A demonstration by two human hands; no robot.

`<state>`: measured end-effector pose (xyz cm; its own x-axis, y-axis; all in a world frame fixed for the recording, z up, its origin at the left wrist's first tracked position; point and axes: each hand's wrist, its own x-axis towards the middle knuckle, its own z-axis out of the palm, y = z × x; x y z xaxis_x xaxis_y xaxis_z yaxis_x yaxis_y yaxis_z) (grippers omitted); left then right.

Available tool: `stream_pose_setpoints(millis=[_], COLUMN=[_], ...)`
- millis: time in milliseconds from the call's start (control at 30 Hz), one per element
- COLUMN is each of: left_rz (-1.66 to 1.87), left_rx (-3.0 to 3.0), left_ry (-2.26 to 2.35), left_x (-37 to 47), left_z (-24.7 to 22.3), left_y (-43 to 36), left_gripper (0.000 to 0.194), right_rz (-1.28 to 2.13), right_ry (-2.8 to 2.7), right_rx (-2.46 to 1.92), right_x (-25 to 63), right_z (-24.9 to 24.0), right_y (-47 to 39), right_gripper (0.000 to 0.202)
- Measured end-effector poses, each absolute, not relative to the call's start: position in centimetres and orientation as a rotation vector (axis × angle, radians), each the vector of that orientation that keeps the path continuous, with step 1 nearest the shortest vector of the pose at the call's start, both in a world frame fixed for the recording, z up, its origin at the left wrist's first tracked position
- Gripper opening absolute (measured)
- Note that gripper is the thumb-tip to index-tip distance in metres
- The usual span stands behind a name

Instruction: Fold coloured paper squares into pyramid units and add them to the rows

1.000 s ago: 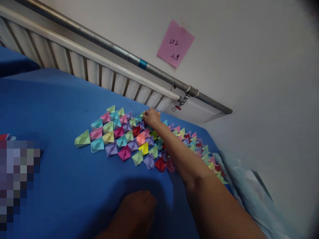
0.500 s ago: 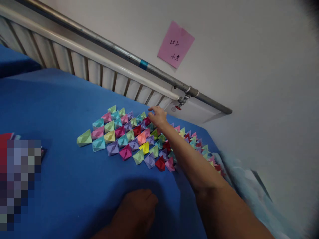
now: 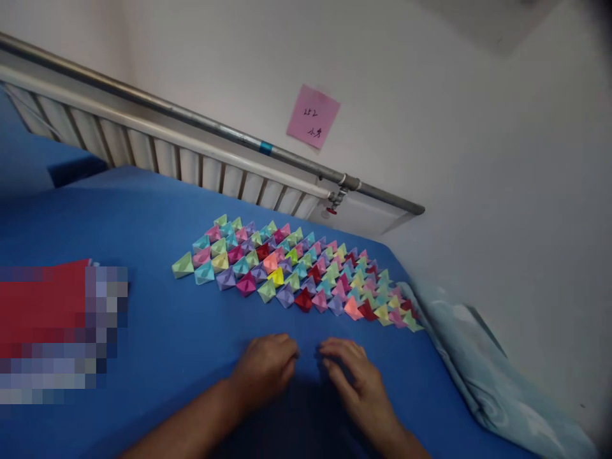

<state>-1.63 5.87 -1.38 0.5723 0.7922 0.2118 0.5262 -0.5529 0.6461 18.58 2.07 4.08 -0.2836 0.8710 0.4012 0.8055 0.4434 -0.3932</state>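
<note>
Folded paper boats point(image 3: 270, 262) in many colours stand in several slanting rows on a blue surface point(image 3: 143, 331). Nearer to me than the rows, my left hand point(image 3: 268, 364) has its fingers curled closed. What is inside it, if anything, is hidden. Opposite it, a short gap away, my right hand point(image 3: 356, 382) is open, fingers bent and thumb apart, with nothing visible in it. Neither hand touches the boats. The nearest boats to the hands include a dark red one point(image 3: 303, 299) and a pink one point(image 3: 320, 301).
A white radiator point(image 3: 191, 169) and a metal pipe point(image 3: 210, 127) run along the wall behind. A pink note point(image 3: 313, 116) is stuck on the wall. Light blue patterned fabric point(image 3: 488, 382) lies at the right. Something red point(image 3: 43, 306), partly pixelated, is at the left.
My right hand has drawn back from the far side of the boat rows to the near side, facing my left hand. The camera view has shifted, showing more boats at the right.
</note>
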Motion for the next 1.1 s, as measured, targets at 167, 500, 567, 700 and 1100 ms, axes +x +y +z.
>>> stream_pose_setpoints(millis=[167, 500, 567, 700, 1100], left_rz=[0.736, 0.686, 0.797, 1.252, 0.573], left_rx=[2.331, 2.498, 2.504, 2.393, 2.202], left_ry=[1.059, 1.291, 1.397, 1.85, 2.546], left_x=[-1.8, -2.2, -3.3, -10.1, -25.3], left_z=[-1.1, 0.1, 0.4, 1.3, 1.5], left_y=[6.0, 4.2, 3.0, 1.2, 0.2], left_gripper=[0.022, 0.008, 0.013, 0.027, 0.028], right_rz=[0.151, -0.189, -0.218, -0.152, -0.036], right_ry=[-2.147, -2.254, -2.226, -2.172, -2.165], right_rx=[-1.395, -1.154, -1.158, -1.214, -1.288], right_x=[21.1, 21.1, 20.5, 19.8, 19.2], right_z=[0.5, -3.4, -2.6, -1.9, -0.9], right_y=[-3.2, -3.4, -3.9, -4.7, -5.3], right_gripper=[0.023, 0.031, 0.027, 0.025, 0.025])
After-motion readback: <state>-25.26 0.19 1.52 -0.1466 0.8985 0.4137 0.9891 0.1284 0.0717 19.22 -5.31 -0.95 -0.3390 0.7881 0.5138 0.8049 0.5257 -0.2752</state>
